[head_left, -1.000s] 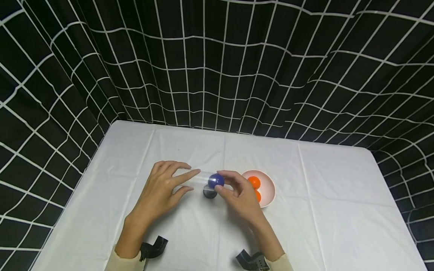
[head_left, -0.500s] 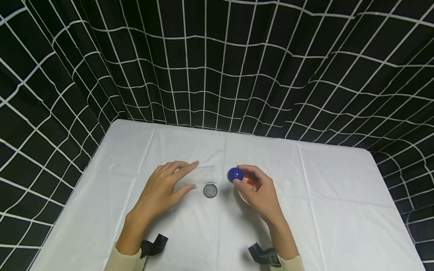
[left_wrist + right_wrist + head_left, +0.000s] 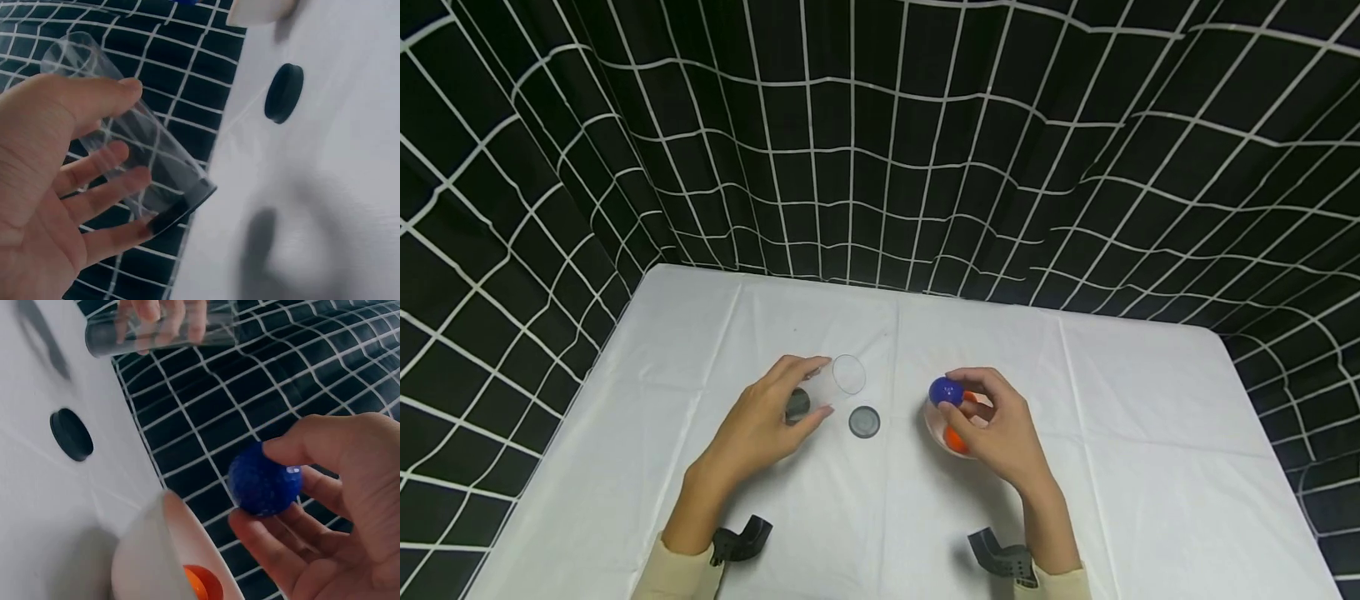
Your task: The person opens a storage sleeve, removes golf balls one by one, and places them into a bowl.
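My left hand [image 3: 760, 417] grips a clear plastic tube [image 3: 156, 147] between thumb and fingers. The tube stands tilted, its round open rim up toward the head camera and its dark base [image 3: 798, 404] low. Nothing shows inside it. With thumb and fingertips, my right hand [image 3: 1003, 429] pinches a shiny blue ball [image 3: 946, 392] above the left rim of a pale pink bowl [image 3: 140, 550]. Orange balls [image 3: 956, 440] lie in that bowl, partly hidden by the right hand. A dark grey round lid [image 3: 864, 422] rests on the table between the hands.
A white cloth [image 3: 1150, 467] with fold creases covers the table. Black curtains [image 3: 880, 167] with a white grid hang behind it and along both sides. Each wrist wears a dark strap with a camera mount [image 3: 742, 539].
The blue ball has moved right in my right hand, from the tube's mouth to over the bowl. My left hand has turned the tube from lying sideways to mouth up.
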